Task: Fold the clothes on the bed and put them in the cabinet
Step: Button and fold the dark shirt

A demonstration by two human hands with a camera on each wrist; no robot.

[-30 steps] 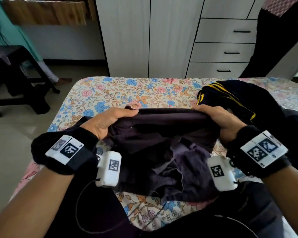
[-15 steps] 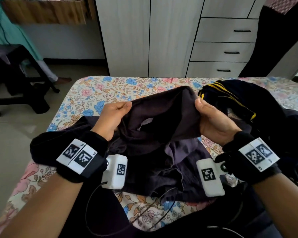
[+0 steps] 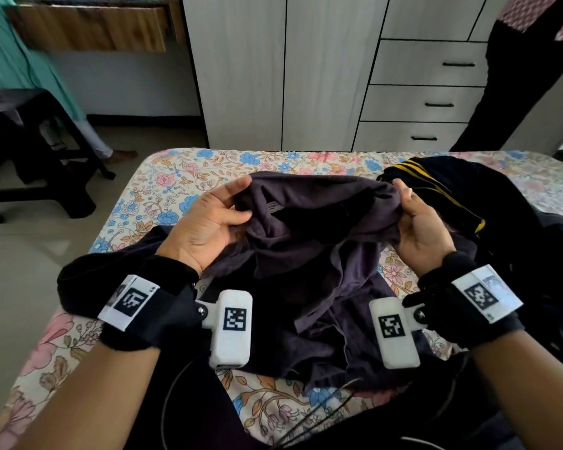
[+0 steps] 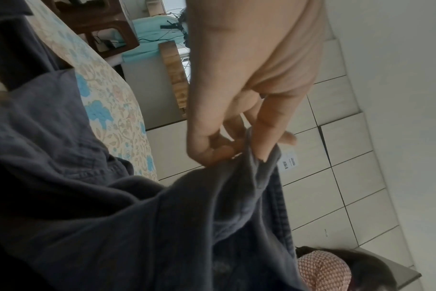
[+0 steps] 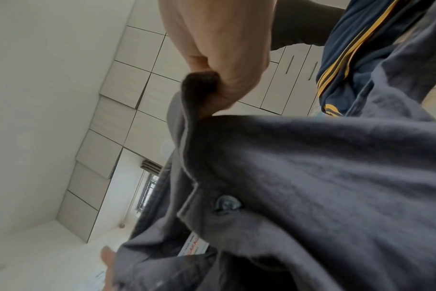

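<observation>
A dark grey-purple buttoned shirt (image 3: 309, 235) hangs between my two hands above the floral bed (image 3: 182, 177). My left hand (image 3: 220, 211) pinches its upper left edge, palm turned toward me. My right hand (image 3: 410, 209) pinches the upper right edge. The left wrist view shows my left hand (image 4: 239, 145) with fingers and thumb closed on a fold of the shirt (image 4: 137, 216). In the right wrist view my right hand (image 5: 219, 84) clamps a bunched corner of the shirt (image 5: 311, 177), with a button and a label visible. The shirt's lower part lies crumpled on the bed.
A navy garment with yellow stripes (image 3: 442, 190) lies on the bed to the right, more dark clothes beside it. The white cabinet (image 3: 290, 69) with drawers (image 3: 436, 82) stands behind the bed. A person in dark trousers (image 3: 514, 76) stands at its right. A dark stool (image 3: 30, 151) is on the left floor.
Both hands have turned palms toward me and lifted the shirt's top edge, spreading it wider. A second ago they gripped it knuckles-up, lower over the bed.
</observation>
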